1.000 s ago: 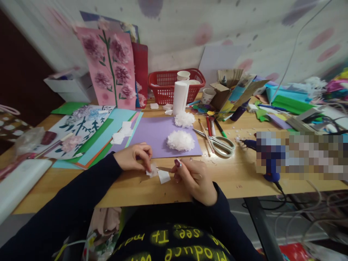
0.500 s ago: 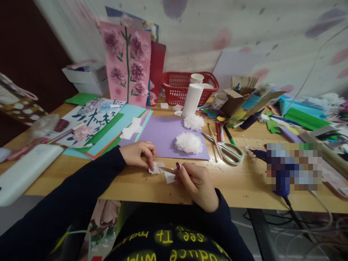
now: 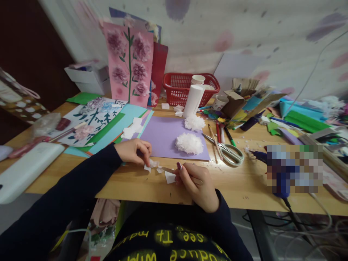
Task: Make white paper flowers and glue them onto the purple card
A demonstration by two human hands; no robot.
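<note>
My left hand [image 3: 134, 150] is low over the wood, its thumb and fingers pinched on a small white paper piece [image 3: 147, 168]. A crumpled, translucent scrap [image 3: 154, 164] lies close beside it. My right hand [image 3: 196, 183] grips a thin wooden stick [image 3: 170, 169] like a pencil, its tip pointing left at the scraps. A white paper square [image 3: 170, 177] shows beside the right fingers; whether they hold it too, I cannot tell. Beyond both hands, two fluffy white paper flowers [image 3: 189, 143] rest on a purple sheet [image 3: 163, 132].
Scissors [image 3: 231, 155] and a brush [image 3: 214, 141] lie right of the purple sheet. A blue glue gun [image 3: 282, 177], partly blurred, is farther right. A white paper roll [image 3: 193, 99] stands before a red basket [image 3: 174, 90]. Stacked white squares [image 3: 132, 127] sit on coloured sheets at left.
My left hand has shifted slightly left, drawing the white paper away from the stick's tip. Several scraps now show apart. My right hand stays nearly in place.
</note>
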